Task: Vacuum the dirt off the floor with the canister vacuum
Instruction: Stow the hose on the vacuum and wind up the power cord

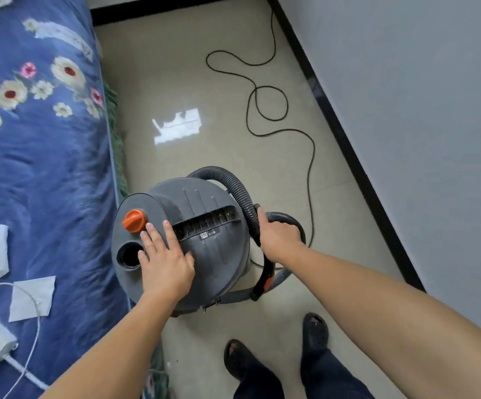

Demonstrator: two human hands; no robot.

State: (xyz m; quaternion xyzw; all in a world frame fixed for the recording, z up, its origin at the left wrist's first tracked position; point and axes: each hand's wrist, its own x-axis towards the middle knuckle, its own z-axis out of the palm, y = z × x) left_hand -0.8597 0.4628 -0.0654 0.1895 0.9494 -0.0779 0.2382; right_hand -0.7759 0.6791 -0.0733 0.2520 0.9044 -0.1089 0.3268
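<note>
With my left hand [164, 263] spread flat on the canister vacuum [204, 246], standing on the floor [175, 82] beside the bed [46, 139], and my right hand [276, 237] gripping its hose [235, 187], I should steady the body and uncoil gently.

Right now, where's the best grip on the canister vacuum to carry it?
Likely the recessed handle slot across the canister vacuum's domed top, fingers hooking in from above; the dome is otherwise smooth. The left hand lies flat beside it.
</note>
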